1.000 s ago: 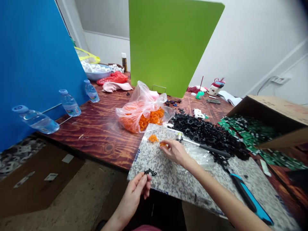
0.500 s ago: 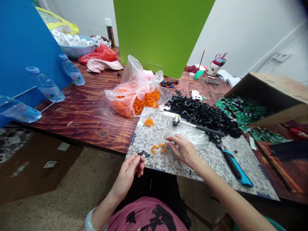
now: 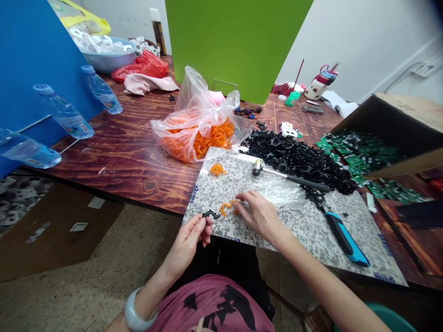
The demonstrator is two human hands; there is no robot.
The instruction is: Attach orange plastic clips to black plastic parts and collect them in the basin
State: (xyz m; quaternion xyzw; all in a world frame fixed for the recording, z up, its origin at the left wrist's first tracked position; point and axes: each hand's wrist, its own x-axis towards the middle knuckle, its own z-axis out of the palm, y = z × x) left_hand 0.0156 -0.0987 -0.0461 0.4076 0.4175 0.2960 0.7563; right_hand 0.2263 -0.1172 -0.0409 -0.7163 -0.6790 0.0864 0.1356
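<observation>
Between the thumb and fingers of my left hand is a small black curved plastic part, held up near the front edge of the grey speckled board. My right hand is low over the board, thumb and fingers apart around a curved orange plastic piece that they partly cover. Whether the fingertips touch it I cannot tell. Another curved orange piece lies between the two hands. Farther back on the board sits a small cluster of orange pieces.
A hammer lies before a heap of black parts. Blue-handled pliers rest on the right. Behind are a clear bag of orange parts and a cardboard box spilling green circuit boards. Water bottles stand left.
My right hand has come over the right-hand orange piece, which is now partly covered. My left hand still holds the black part. The whole view has shifted slightly.
</observation>
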